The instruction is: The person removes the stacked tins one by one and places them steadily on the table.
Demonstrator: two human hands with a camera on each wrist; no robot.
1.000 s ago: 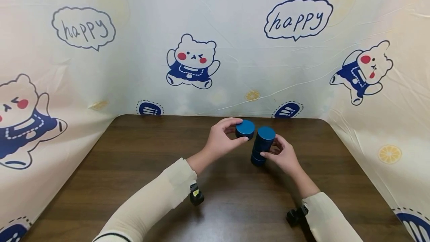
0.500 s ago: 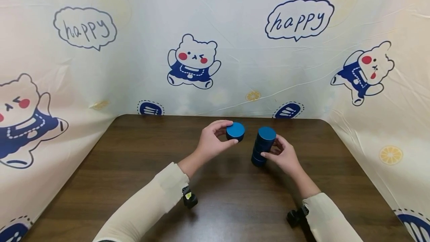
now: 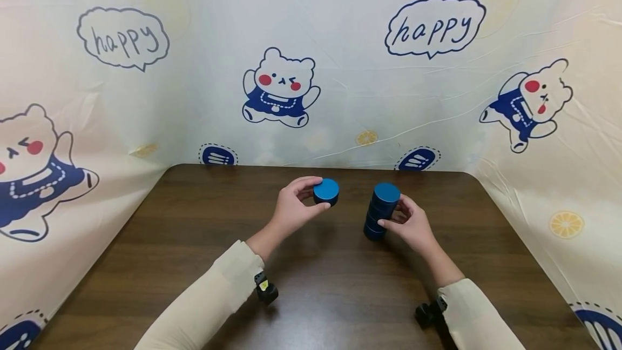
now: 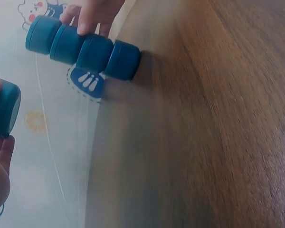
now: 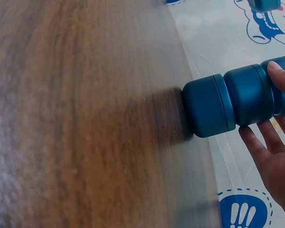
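Note:
In the head view my left hand (image 3: pixel 290 205) pinches a small round blue tin (image 3: pixel 326 192) between thumb and fingers, holding it above the table and apart from the stack. A column of several matching blue tins (image 3: pixel 381 210) stands on the wooden table to its right. My right hand (image 3: pixel 410 227) holds this stack from its right side, thumb in front and fingers behind. The left wrist view shows the held tin (image 4: pixel 4 107) at the left edge. Close up in the right wrist view, the bottom tin (image 5: pixel 206 107) rests on the tabletop, with my fingertips at the tins above it.
The brown wooden table (image 3: pixel 316 296) has rounded far corners. Behind it hangs a pale printed cloth (image 3: pixel 340 96) with bears and speech bubbles, which also runs along both sides. A small black camera (image 3: pixel 266 289) is strapped to my left wrist, another (image 3: pixel 428 313) to my right.
My left hand has moved left with its tin, away from the top of the stack, so the gap between them has widened. The right hand and the stack have stayed in place.

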